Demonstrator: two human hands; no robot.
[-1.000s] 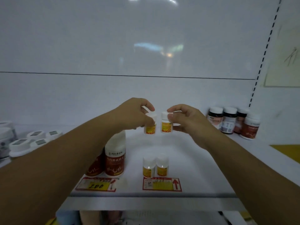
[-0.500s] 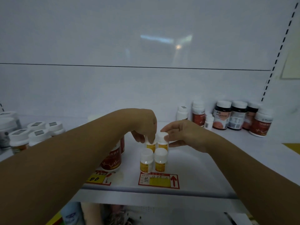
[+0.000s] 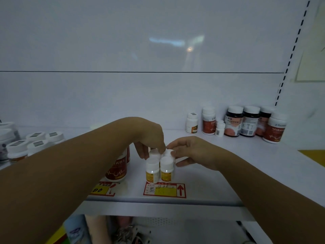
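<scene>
At the front edge of the shelf (image 3: 202, 192) a red-bordered price tag (image 3: 164, 190) lies flat. Just behind it the front-left bottle (image 3: 152, 171) and front-right bottle (image 3: 166, 170) stand upright, side by side and touching. Directly behind those, a little further from the front edge, are the rear-left bottle (image 3: 154, 153) and rear-right bottle (image 3: 168, 152), with only their white caps showing. The left hand (image 3: 149, 138) comes down from above, fingertips curled to pinch the rear-left cap. The right hand (image 3: 193, 150) reaches in from the side, thumb and fingers closed around the rear-right bottle. These small plastic bottles look light, rigid and smooth. They would likely tip easily and knock their neighbours, so the ribbed cap or upper body seems the surest hold. A larger red-labelled bottle (image 3: 117, 170) stands to the left, and dark bottles (image 3: 249, 120) line the shelf's far right corner.
</scene>
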